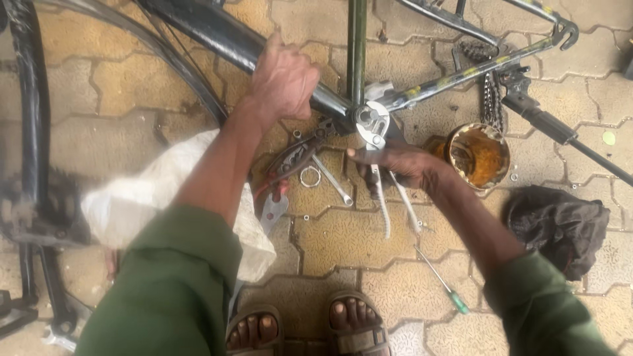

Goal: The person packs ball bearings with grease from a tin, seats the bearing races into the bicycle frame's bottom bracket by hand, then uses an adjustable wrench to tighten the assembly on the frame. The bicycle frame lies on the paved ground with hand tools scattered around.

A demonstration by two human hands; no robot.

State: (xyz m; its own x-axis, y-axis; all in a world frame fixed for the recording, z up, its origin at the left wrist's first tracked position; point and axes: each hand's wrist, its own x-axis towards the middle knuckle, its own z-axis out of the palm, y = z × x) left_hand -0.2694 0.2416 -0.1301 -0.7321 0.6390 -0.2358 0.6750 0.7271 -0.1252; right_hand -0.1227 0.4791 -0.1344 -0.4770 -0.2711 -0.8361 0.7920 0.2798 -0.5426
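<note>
**Bicycle frame held at bottom bracket, pliers applied, on paved floor**

Edges and room: Work takes place on an interlocking paver floor [343, 244]. The bicycle frame [198, 26] lies across the top of the view, its tubes meeting at the bottom bracket [371, 118]. A wheel rim and tyre [33, 99] close off the left edge. A chain [491, 92] and a crank arm [547, 122] lie at the upper right. Open paving remains in front of the 2 sandalled feet [310, 329], between the white sack [132, 198] on the left and the dark cloth [560, 224] on the right.

Hands: The left hand [283, 79] is closed around the dark down tube, just left of the bottom bracket. The right hand [395, 165] is wrapped on the white-sleeved handles of slip-joint pliers [379, 171], whose head sits on the bottom bracket.

Condition of the thing: The frame is black, scuffed, with yellowish marks on the chainstay. The bracket shell shows bright metal.

Loose items: A spanner [331, 181], a metal ring [310, 176], and red-handled pliers [290, 161] lie just below the bracket. A rusty tin of grease [478, 155] stands just beside the right hand. A green-handled screwdriver [442, 280] lies near the right forearm.
</note>
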